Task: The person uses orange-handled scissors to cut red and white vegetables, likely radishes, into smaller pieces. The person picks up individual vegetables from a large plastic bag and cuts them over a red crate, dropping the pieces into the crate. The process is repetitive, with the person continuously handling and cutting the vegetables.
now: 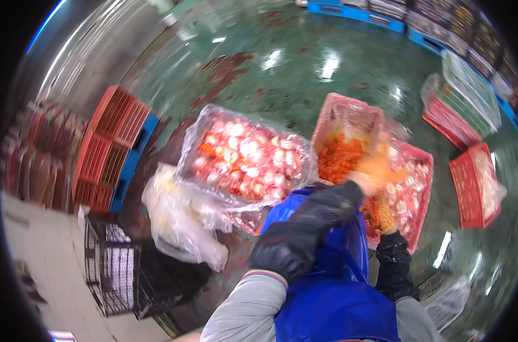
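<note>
My left hand [373,169], in an orange textured glove, is blurred over the edge between two pink crates. Beside it, a plastic-lined pink crate [346,104] holds an orange chopped mass [339,158]. My right hand [385,213], gloved alike, is low inside the left part of the other pink crate [425,188], among pale and red round pieces [406,201] and by some orange-red matter. Blur hides whether either hand grips anything. Left of both stands a wide crate lined with clear plastic [199,124], full of pale round pieces with red bits [250,149].
A crumpled plastic bag [178,222] and black crates [113,265] are at lower left. Red crates on a blue pallet [135,158] stand farther left. Red baskets [475,188] with plastic stand right. The green floor [293,77] looks wet. Loaded blue pallets [353,12] line the far edge.
</note>
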`<state>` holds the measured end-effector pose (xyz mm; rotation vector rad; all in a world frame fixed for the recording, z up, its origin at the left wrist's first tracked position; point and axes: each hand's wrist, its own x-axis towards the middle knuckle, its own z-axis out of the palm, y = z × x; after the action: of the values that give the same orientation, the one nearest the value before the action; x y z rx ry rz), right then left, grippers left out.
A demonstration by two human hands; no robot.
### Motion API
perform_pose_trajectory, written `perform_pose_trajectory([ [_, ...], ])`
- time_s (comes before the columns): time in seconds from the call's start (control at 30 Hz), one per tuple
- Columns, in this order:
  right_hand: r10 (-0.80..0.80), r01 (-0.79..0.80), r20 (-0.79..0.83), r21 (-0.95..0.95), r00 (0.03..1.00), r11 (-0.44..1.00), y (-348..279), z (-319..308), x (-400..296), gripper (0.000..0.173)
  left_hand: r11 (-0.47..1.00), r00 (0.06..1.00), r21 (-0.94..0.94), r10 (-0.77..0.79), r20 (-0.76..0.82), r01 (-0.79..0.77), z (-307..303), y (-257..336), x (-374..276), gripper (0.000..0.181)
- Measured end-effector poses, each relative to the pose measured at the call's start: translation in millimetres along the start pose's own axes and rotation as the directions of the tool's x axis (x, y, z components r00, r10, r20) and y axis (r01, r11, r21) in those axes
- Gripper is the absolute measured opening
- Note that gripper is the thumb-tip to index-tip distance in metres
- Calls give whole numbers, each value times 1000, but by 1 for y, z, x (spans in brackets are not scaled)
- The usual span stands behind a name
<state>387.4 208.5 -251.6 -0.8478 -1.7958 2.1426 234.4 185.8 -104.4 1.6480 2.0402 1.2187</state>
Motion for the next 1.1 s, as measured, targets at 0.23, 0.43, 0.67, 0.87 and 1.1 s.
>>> perform_pose_trajectory([
  [0.23,364,-292,-93,432,927,854,-5,-10,-6,30,985,972,25,-175,154,173,9,3,-6,48],
  [0.43,335,-292,-244,198,910,936,-23,-13,-31,23,945,756,135,-147,-637,298,-99,-113,-55,45],
  [0.67,385,-350,-276,170,881,921,-24,-9,-37,21,246,523,483,-599,-606,841,-238,-276,-146,62],
  [0.87,314,-315,-285,42,906,948,-31,5,-27,24,589,444,-53,-662,-604,806,-205,-333,-183,68],
  [1.1,278,-228,-211,234,937,945,-68,36,-19,21,477,454,-755,-850,-267,449,-192,-302,-195,46],
])
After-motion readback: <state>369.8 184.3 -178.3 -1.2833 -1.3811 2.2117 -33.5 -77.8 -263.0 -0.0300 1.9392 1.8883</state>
